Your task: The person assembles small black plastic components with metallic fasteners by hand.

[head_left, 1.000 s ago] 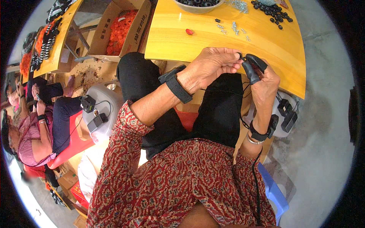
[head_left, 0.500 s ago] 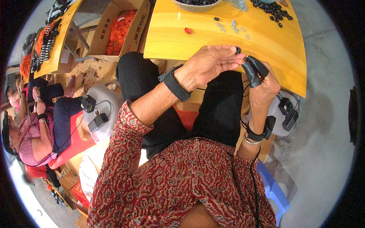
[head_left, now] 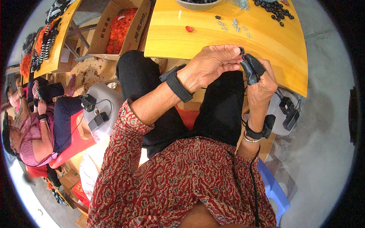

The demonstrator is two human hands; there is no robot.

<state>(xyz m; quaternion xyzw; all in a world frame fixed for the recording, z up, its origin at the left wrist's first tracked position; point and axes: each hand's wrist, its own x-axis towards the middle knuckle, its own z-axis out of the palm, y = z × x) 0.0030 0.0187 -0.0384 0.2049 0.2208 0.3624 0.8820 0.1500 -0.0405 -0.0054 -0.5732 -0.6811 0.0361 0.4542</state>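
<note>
My left hand (head_left: 217,64) reaches over the near edge of the yellow table (head_left: 175,45). Its thumb and fingers pinch a small black round piece (head_left: 241,50). My right hand (head_left: 263,79) comes up beside it, with black covers (head_left: 249,72) on the thumb and a finger. Those covered tips meet close to the left fingertips, right by the piece. Whether the right fingers also grip something is hidden between the covers.
On the table are a bowl of black parts (head_left: 199,3), small silver pieces (head_left: 236,26), several black round pieces (head_left: 280,17) and a red piece (head_left: 189,29). A cardboard box (head_left: 99,41) holds orange material at left. A co-worker (head_left: 34,133) sits there too. A blue stool (head_left: 272,188) stands lower right.
The left fingertips and black piece have shifted slightly right, and more of the piece shows. My right hand's covered fingers have tilted and risen a little. The co-worker's hands have moved.
</note>
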